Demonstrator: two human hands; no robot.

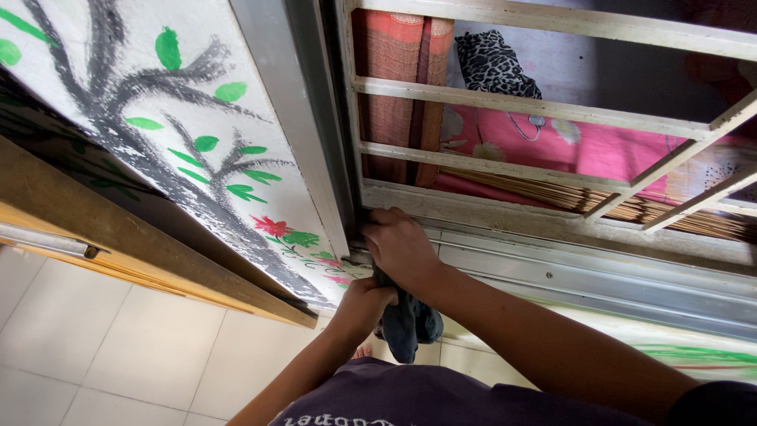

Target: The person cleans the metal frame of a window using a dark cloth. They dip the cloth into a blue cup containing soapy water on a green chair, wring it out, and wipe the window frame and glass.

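Right hand [400, 246]: knuckles up, fingers curled down and closed over the top of a dark cloth [410, 323], pressed to the corner where the window sill [552, 276] meets the upright frame [296, 118]. Wrist slightly bent; forearm runs back down and right toward the body.

Left hand [364, 298]: just below and left of the right one, fist closed on the same cloth lower down. Forearm comes up from the bottom of the view, near straight. The two hands sit close together, almost touching, one above the other.

Cloth: dark blue-grey, bunched. Upper end hidden under the right hand at the sill corner; loose end hangs down past the left hand toward the floor [118, 339].

Surroundings: metal grille [505, 102] of pale bars above the sill; behind it a reddish curtain [394, 87], pink fabric [599, 146] and a spotted black-and-white item [493, 63]. Left of the frame, a white wall [118, 95] painted with a grey tree, green leaves and a small red flower low down. A wooden ledge [118, 229] crosses at far left. Pale floor tiles below. Dark purple shirt [426, 398] at the bottom edge.
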